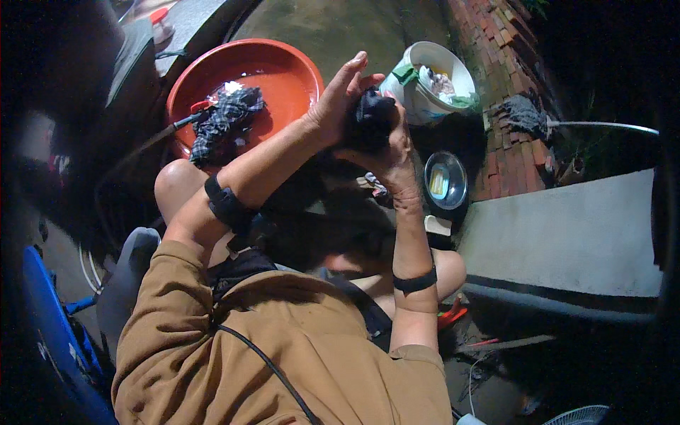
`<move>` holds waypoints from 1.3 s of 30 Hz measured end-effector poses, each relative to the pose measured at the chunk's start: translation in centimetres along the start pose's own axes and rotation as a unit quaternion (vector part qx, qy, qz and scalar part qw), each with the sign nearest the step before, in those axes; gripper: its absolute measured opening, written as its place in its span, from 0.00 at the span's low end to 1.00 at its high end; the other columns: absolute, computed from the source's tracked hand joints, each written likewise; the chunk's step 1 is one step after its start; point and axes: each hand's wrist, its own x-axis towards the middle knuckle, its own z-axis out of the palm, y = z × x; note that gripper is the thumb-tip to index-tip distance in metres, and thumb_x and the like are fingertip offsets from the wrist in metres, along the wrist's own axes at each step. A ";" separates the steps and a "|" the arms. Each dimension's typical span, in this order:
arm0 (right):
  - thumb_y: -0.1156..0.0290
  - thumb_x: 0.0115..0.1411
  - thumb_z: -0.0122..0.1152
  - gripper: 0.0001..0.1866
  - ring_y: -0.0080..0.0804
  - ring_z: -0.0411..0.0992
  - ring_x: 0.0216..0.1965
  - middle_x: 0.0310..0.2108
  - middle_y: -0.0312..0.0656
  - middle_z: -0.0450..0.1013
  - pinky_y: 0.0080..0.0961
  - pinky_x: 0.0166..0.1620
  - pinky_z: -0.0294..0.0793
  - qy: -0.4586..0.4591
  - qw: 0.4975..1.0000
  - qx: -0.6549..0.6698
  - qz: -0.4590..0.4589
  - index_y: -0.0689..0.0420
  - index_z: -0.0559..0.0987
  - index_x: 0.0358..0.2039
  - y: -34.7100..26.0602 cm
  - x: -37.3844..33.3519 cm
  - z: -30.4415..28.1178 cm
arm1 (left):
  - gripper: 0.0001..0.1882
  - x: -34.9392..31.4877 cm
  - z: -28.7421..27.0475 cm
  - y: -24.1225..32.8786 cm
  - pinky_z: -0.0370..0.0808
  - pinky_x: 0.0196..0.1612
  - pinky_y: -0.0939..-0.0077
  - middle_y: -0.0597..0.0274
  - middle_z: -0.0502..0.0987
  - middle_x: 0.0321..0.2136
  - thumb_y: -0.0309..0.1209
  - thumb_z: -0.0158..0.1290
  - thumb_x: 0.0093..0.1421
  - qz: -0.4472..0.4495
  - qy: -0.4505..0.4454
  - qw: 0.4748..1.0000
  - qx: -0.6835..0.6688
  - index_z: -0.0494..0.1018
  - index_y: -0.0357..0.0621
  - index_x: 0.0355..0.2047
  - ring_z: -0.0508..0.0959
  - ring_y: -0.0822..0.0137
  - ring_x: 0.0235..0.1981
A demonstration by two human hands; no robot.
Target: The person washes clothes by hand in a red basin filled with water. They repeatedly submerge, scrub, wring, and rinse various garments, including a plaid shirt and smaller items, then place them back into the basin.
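A bunched black cloth (371, 117) is held up between my two hands, in front of my knees. My left hand (340, 99) presses against its left side, with some fingers stretched upward past it. On the other side, my right hand (398, 145) closes around the cloth, its fingers partly hidden by it. To the left of my hands stands a wide red basin (297, 60) with some water. A dark checked cloth (230, 117) lies bunched in the basin.
Beyond my right hand stands a white bucket (421, 57) with cloths inside. Nearer, a metal bowl (429, 185) holds a yellowish item. A mop (524, 117) rests on stacked bricks (506, 159). At the right is a pale slab (567, 227); a blue chair (53, 319) is at left.
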 end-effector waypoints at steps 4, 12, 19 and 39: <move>0.59 0.45 0.76 0.49 0.44 0.60 0.61 0.61 0.45 0.59 0.46 0.61 0.64 0.013 0.979 0.155 0.130 0.51 0.56 0.64 -0.6 -1.5 2.5 | 0.57 -1.2 0.6 -0.5 0.57 0.63 0.60 0.54 0.56 0.63 0.72 0.42 0.53 0.001 -0.010 0.996 0.091 0.36 0.48 0.70 0.60 0.59 0.60; 0.63 0.43 0.74 0.29 0.42 0.72 0.48 0.46 0.46 0.72 0.35 0.54 0.70 -0.007 0.996 -0.012 -0.084 0.58 0.73 0.45 0.5 -1.6 3.7 | 0.58 -3.5 -6.7 -0.9 0.58 0.64 0.59 0.50 0.49 0.66 0.72 0.44 0.51 -0.040 0.014 0.997 -0.065 0.37 0.49 0.70 0.58 0.53 0.63; 0.72 0.47 0.71 0.27 0.36 0.72 0.47 0.46 0.42 0.73 0.33 0.54 0.71 0.141 0.964 0.213 0.081 0.58 0.73 0.48 0.0 -1.6 -0.8 | 0.50 -9.0 -18.0 -0.2 0.70 0.44 0.36 0.39 0.56 0.57 0.66 0.51 0.52 -0.301 0.337 0.892 -0.027 0.42 0.56 0.65 0.68 0.31 0.51; 0.45 0.45 0.73 0.49 0.42 0.69 0.53 0.55 0.55 0.67 0.38 0.58 0.68 0.386 0.760 0.273 0.446 0.75 0.68 0.53 11.2 -2.6 -3.3 | 0.19 -3.4 -6.8 -4.1 0.73 0.39 0.68 0.62 0.75 0.21 0.47 0.51 0.61 -0.082 0.101 0.989 0.076 0.72 0.46 0.21 0.75 0.66 0.27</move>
